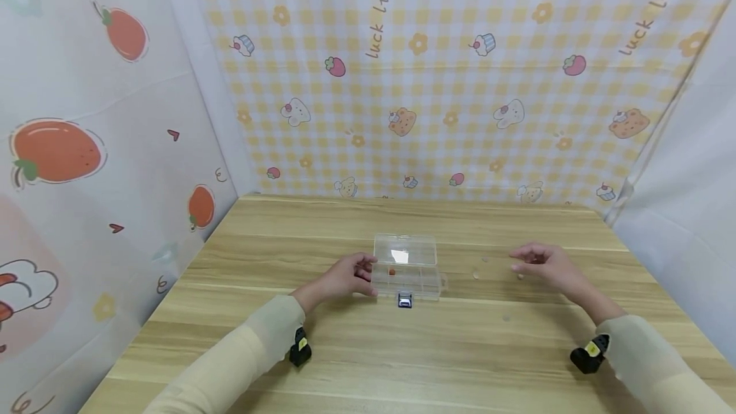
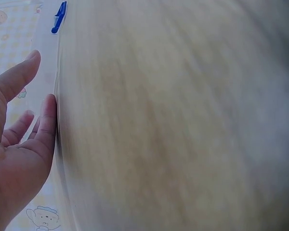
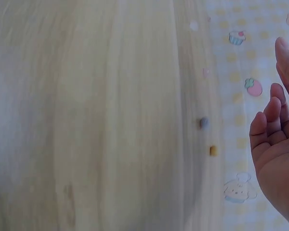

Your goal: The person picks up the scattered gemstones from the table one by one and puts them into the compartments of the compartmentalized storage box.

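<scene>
A wood-grain worktop (image 1: 356,363) carries a clear box (image 1: 431,284), lid (image 1: 416,243) raised on the far side, its long axis running left to right between two hands set well apart. The left hand (image 1: 343,275) is nearer, loosely bent at the box's left end, thumb and fingers parted; the right hand (image 1: 546,266) hovers well off to the right, nothing visible in its grasp. Between them, right of the box, lie small pale pieces (image 1: 475,275); an orange bit (image 1: 391,271) sits inside.
</scene>
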`<state>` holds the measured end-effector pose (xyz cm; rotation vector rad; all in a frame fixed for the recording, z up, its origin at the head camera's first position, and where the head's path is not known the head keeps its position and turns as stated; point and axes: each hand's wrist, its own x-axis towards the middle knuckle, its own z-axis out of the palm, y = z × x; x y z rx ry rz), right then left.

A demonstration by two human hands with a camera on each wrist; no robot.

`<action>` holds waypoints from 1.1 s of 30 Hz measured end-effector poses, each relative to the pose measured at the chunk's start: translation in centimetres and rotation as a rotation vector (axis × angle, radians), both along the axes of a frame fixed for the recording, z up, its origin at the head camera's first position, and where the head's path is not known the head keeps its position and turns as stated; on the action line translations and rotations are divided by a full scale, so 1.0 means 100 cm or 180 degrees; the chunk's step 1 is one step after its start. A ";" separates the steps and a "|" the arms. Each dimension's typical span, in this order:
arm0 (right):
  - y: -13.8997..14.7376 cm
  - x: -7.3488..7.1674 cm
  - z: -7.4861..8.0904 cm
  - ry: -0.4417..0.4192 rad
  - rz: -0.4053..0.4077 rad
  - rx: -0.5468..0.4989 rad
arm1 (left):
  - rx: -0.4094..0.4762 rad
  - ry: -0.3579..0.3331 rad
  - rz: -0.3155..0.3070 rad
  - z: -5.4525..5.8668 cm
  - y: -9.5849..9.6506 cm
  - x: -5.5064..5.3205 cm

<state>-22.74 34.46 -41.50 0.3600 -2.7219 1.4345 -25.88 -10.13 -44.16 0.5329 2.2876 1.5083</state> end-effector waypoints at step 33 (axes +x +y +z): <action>0.032 -0.006 -0.030 -0.0312 0.0054 0.0130 | 0.0006 -0.0049 -0.0004 -0.001 0.000 -0.001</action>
